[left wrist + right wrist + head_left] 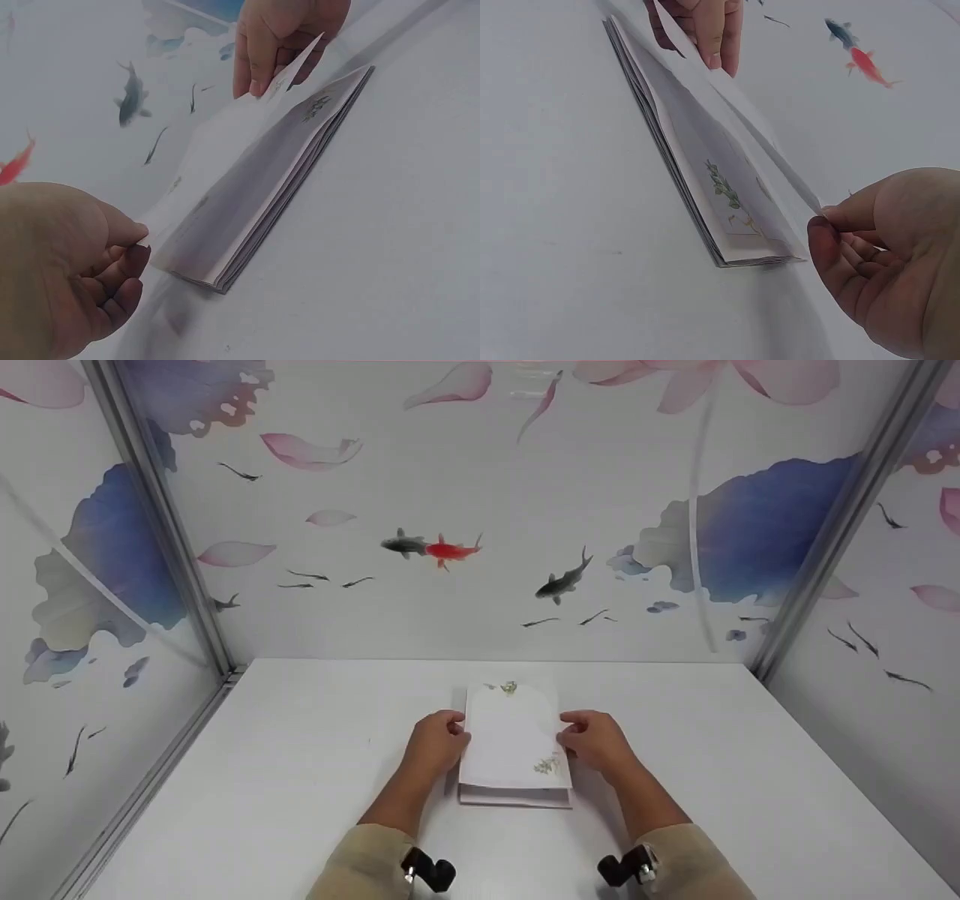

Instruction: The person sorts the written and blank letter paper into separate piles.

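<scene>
A white sheet of paper (506, 739) with small printed sprigs of leaves is lifted at an angle over a stack of similar sheets (516, 796). My left hand (437, 744) pinches the left edge of this sheet between thumb and forefinger. On the opposite edge, my right hand (598, 741) pinches it the same way. In the left wrist view, a gap shows between the raised sheet (217, 139) and the stack (240, 225) lying on the table. The right wrist view shows a green leaf sprig (724, 187) printed on the stack's uppermost page.
The white table (285, 810) extends around the stack on all sides. Behind it stands a white panel (465, 615) painted with fish, petals and blue leaves. Metal posts (161, 521) mark the corners, with side panels left and right. Black mounts (429, 870) sit at both sleeves.
</scene>
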Action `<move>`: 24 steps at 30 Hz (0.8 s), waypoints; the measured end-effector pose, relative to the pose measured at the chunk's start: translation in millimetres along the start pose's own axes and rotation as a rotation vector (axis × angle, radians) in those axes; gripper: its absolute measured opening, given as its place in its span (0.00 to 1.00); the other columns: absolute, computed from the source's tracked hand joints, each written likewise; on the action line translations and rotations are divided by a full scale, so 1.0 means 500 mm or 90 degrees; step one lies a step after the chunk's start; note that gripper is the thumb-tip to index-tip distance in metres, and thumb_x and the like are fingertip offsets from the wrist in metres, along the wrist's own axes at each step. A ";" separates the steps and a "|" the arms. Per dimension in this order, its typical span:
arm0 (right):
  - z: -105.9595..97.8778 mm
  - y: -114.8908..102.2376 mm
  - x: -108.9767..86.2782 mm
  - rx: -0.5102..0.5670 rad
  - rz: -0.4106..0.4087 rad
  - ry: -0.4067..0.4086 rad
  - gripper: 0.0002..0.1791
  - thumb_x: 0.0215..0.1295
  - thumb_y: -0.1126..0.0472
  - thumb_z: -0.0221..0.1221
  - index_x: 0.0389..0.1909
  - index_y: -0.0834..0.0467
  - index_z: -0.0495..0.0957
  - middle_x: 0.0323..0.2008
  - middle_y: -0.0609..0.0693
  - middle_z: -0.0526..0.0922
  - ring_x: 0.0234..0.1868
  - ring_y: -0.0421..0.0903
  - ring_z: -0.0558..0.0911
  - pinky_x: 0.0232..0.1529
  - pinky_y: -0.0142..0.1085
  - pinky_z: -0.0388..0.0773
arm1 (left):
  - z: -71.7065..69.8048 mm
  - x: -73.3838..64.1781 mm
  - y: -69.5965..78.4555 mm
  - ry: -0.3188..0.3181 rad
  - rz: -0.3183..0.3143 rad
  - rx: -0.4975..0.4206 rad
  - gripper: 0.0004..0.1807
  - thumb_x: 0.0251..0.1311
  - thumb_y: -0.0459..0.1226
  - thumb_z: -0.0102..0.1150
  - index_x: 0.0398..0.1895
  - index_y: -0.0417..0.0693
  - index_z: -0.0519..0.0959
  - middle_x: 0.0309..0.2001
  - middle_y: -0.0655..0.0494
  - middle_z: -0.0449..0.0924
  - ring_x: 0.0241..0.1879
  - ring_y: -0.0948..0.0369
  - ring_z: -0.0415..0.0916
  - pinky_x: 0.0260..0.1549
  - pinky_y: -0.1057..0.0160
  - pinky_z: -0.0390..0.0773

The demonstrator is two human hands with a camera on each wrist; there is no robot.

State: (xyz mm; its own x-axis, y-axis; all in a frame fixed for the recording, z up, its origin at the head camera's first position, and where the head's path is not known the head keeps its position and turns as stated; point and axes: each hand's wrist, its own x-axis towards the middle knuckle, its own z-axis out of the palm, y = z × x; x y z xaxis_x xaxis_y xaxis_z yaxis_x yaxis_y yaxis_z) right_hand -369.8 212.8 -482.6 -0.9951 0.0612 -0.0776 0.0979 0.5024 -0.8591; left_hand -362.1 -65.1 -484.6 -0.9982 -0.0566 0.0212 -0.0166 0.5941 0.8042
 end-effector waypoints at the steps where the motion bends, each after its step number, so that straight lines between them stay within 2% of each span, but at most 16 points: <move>1: 0.001 -0.001 0.001 0.003 -0.002 0.001 0.26 0.71 0.63 0.66 0.69 0.60 0.80 0.43 0.55 0.86 0.39 0.46 0.87 0.41 0.34 0.86 | -0.002 0.001 0.000 0.000 -0.001 0.000 0.21 0.72 0.38 0.66 0.65 0.47 0.82 0.49 0.53 0.86 0.49 0.57 0.81 0.53 0.56 0.86; 7: 0.002 -0.003 0.002 0.018 -0.021 -0.006 0.26 0.72 0.63 0.65 0.70 0.60 0.78 0.42 0.55 0.86 0.38 0.46 0.88 0.43 0.37 0.88 | -0.006 0.003 0.001 0.009 0.005 0.007 0.21 0.72 0.39 0.66 0.66 0.47 0.82 0.49 0.53 0.86 0.50 0.57 0.81 0.53 0.55 0.86; 11: -0.014 -0.003 0.000 0.011 -0.024 -0.011 0.26 0.74 0.62 0.64 0.71 0.60 0.77 0.44 0.55 0.86 0.39 0.46 0.88 0.44 0.38 0.87 | 0.004 -0.001 0.006 0.020 0.022 -0.009 0.21 0.72 0.39 0.65 0.66 0.46 0.82 0.49 0.54 0.86 0.51 0.56 0.82 0.55 0.53 0.85; 19: -0.075 0.017 -0.007 0.030 0.005 -0.029 0.27 0.77 0.61 0.61 0.75 0.59 0.74 0.51 0.57 0.82 0.46 0.46 0.87 0.52 0.38 0.89 | 0.062 -0.022 0.045 0.022 0.010 -0.123 0.21 0.73 0.40 0.64 0.66 0.48 0.82 0.51 0.55 0.86 0.52 0.58 0.84 0.54 0.55 0.85; 24: -0.123 0.040 -0.008 0.039 0.033 -0.026 0.28 0.78 0.59 0.60 0.76 0.58 0.73 0.58 0.59 0.81 0.52 0.48 0.86 0.56 0.38 0.88 | 0.101 -0.036 0.084 0.030 0.012 -0.154 0.20 0.73 0.40 0.64 0.66 0.49 0.82 0.51 0.56 0.86 0.50 0.60 0.84 0.54 0.57 0.86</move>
State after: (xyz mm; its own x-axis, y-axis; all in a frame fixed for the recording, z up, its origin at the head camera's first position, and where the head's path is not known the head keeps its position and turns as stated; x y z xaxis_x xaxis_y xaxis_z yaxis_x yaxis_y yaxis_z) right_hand -363.1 275.4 -468.4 -0.9886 0.0500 -0.1422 0.1495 0.4454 -0.8828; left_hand -348.0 1.5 -481.0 -0.9943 -0.0877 0.0613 0.0229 0.3859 0.9223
